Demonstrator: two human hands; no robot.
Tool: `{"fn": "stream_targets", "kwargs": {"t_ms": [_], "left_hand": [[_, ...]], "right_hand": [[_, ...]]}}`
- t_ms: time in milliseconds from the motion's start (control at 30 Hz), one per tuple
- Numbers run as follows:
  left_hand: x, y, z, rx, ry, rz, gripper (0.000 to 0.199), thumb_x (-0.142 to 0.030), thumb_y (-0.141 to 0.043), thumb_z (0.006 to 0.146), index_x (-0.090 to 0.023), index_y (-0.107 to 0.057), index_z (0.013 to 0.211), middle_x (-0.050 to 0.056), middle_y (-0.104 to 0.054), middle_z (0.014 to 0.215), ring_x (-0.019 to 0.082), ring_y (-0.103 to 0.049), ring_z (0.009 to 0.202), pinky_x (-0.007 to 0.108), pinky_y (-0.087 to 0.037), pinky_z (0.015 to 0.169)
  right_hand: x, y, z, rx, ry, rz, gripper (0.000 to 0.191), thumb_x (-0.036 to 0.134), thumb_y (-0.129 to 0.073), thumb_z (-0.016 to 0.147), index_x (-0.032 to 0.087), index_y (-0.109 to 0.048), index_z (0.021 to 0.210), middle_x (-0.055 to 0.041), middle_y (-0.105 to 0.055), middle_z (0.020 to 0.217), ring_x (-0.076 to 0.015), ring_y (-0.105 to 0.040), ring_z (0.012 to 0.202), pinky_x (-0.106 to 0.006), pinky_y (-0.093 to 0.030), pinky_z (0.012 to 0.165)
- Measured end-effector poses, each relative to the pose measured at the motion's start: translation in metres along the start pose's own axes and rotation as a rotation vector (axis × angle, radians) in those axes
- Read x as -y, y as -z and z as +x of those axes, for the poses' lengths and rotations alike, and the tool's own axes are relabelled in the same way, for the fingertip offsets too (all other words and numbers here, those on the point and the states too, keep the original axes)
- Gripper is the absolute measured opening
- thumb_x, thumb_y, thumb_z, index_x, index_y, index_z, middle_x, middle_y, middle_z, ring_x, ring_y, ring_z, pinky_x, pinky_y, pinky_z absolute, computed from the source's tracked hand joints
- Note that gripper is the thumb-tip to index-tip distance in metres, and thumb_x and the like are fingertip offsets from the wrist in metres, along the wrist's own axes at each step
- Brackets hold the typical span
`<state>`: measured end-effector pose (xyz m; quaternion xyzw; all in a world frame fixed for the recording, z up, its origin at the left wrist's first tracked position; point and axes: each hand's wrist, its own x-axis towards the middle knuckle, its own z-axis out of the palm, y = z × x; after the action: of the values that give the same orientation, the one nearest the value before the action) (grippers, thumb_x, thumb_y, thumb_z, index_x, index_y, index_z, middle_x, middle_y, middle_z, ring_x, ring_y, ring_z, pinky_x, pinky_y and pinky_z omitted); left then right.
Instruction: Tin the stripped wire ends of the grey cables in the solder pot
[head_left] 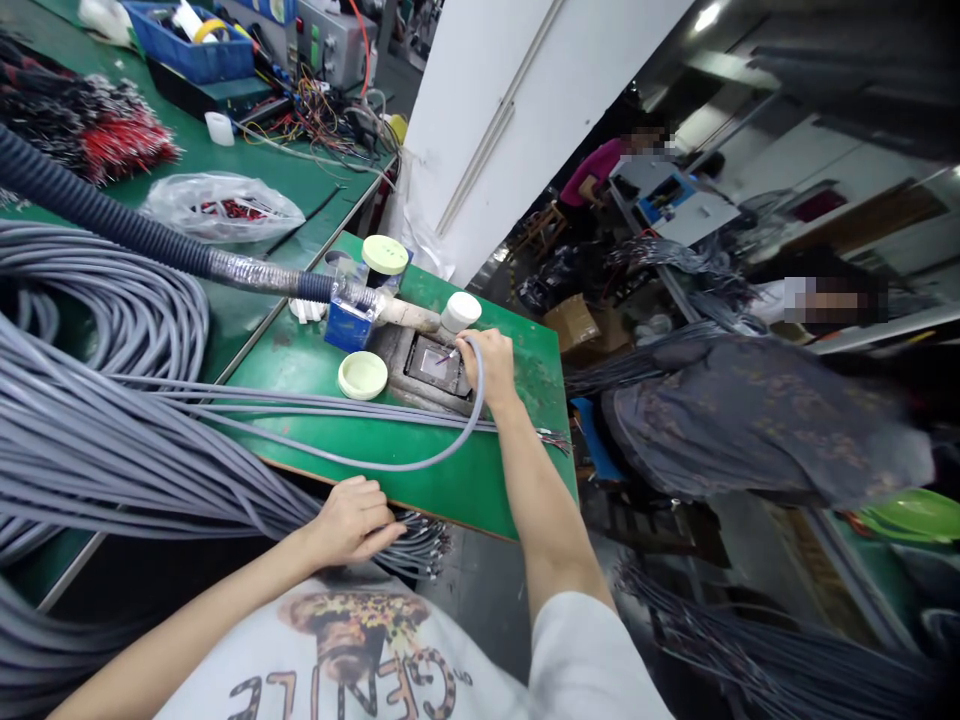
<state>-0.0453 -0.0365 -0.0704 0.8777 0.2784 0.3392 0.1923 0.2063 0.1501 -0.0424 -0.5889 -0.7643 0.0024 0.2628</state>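
My right hand (pixel 489 368) pinches a grey cable (pixel 420 466) near its end. The cable bows down in a loop and runs left to a large coil. Its thin wire ends (pixel 448 357) reach over the shiny square surface of a small metal pot (pixel 433 363), which looks like a solder pot; whether they touch it I cannot tell. A hose nozzle (pixel 409 314) points over the pot. My left hand (pixel 358 520) lies with curled fingers at the front edge of the green table (pixel 420 490), above hanging cable ends (pixel 424 548). Its palm is hidden.
Around the pot stand a pale open lid (pixel 363 375), a white jar (pixel 461 311) and a blue box (pixel 349 318). Grey cable coils (pixel 97 420) fill the left side. A ribbed hose (pixel 150 222) crosses overhead. To the right a co-worker (pixel 750 420) bends forward.
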Motion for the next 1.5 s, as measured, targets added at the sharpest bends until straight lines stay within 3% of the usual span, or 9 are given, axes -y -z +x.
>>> {"fn": "stream_targets", "kwargs": {"t_ms": [367,500,567,733,833,933,1100,1367,1500], "left_hand": [[0.002,-0.004,-0.002,0.008,0.011,-0.016,0.026,-0.027,-0.055,0.089,-0.017,-0.059,0.065,0.0,-0.05,0.055,0.013,-0.043,0.056,0.031,-0.026,0.056],[0.0,0.0,-0.003,0.028,0.071,-0.138,0.026,-0.028,-0.055,0.088,-0.017,-0.062,0.066,0.001,-0.053,0.055,0.013,-0.046,0.056,0.029,-0.03,0.056],[-0.004,0.011,-0.001,0.055,0.176,-0.384,0.027,-0.03,-0.054,0.089,-0.015,-0.065,0.069,0.003,-0.057,0.056,0.012,-0.048,0.055,0.027,-0.033,0.055],[-0.013,0.043,0.018,0.058,0.639,-1.027,0.037,-0.046,-0.058,0.086,-0.012,-0.073,0.081,0.003,-0.058,0.054,0.007,-0.041,0.043,0.021,-0.032,0.044],[-0.012,0.041,0.039,-0.045,0.847,-1.169,0.044,-0.052,-0.064,0.079,-0.013,-0.072,0.098,0.001,-0.059,0.059,0.005,-0.037,0.041,0.019,-0.028,0.041],[-0.012,0.029,0.056,-0.182,0.917,-1.3,0.05,-0.056,-0.066,0.076,-0.012,-0.072,0.098,0.0,-0.056,0.06,0.003,-0.035,0.041,0.018,-0.023,0.04],[-0.021,0.021,0.061,-0.234,0.924,-1.3,0.044,-0.054,-0.068,0.074,-0.01,-0.073,0.077,-0.001,-0.051,0.052,0.003,-0.035,0.041,0.017,-0.023,0.04],[-0.028,0.022,0.052,-0.185,0.959,-1.164,0.044,-0.054,-0.07,0.071,-0.011,-0.072,0.076,-0.003,-0.051,0.05,0.004,-0.039,0.043,0.017,-0.03,0.042],[-0.03,0.024,0.052,-0.164,0.959,-1.127,0.046,-0.056,-0.068,0.07,-0.011,-0.072,0.076,-0.003,-0.051,0.049,0.005,-0.04,0.043,0.017,-0.031,0.042]], "right_hand": [[-0.001,-0.009,0.002,0.06,0.002,-0.022,0.037,0.044,-0.04,0.096,0.02,-0.068,0.09,-0.006,-0.062,0.076,-0.021,-0.052,0.081,-0.036,-0.033,0.082],[0.006,0.006,-0.004,0.015,0.005,0.033,0.034,0.042,-0.042,0.095,0.021,-0.069,0.09,-0.0061,-0.063,0.078,-0.0211,-0.054,0.083,-0.038,-0.035,0.085],[0.016,0.022,-0.013,-0.048,0.031,0.089,0.031,0.04,-0.045,0.095,0.022,-0.069,0.091,-0.006,-0.065,0.083,-0.0209,-0.056,0.084,-0.039,-0.036,0.087],[0.056,0.068,-0.064,-0.165,0.194,0.295,0.021,0.033,-0.053,0.091,0.029,-0.067,0.106,-0.005,-0.07,0.101,-0.0224,-0.06,0.093,-0.044,-0.043,0.089],[0.083,0.079,-0.101,-0.175,0.348,0.415,0.034,0.03,-0.057,0.089,0.036,-0.059,0.122,-0.0029,-0.069,0.114,-0.0235,-0.061,0.099,-0.048,-0.046,0.091],[0.104,0.077,-0.132,-0.153,0.403,0.43,0.045,0.026,-0.06,0.087,0.036,-0.053,0.13,-0.0039,-0.07,0.112,-0.0232,-0.06,0.1,-0.048,-0.048,0.089],[0.113,0.069,-0.162,-0.079,0.422,0.474,0.044,0.019,-0.048,0.091,0.035,-0.053,0.131,-0.0048,-0.07,0.111,-0.0213,-0.059,0.104,-0.045,-0.051,0.087],[0.116,0.069,-0.172,-0.053,0.371,0.622,0.044,0.009,-0.049,0.087,0.027,-0.058,0.126,-0.0086,-0.068,0.113,-0.0222,-0.059,0.105,-0.044,-0.053,0.085],[0.123,0.069,-0.17,-0.098,0.263,0.663,0.037,0.007,-0.054,0.084,0.024,-0.063,0.115,-0.0084,-0.069,0.103,-0.0206,-0.062,0.094,-0.042,-0.053,0.081]]}}
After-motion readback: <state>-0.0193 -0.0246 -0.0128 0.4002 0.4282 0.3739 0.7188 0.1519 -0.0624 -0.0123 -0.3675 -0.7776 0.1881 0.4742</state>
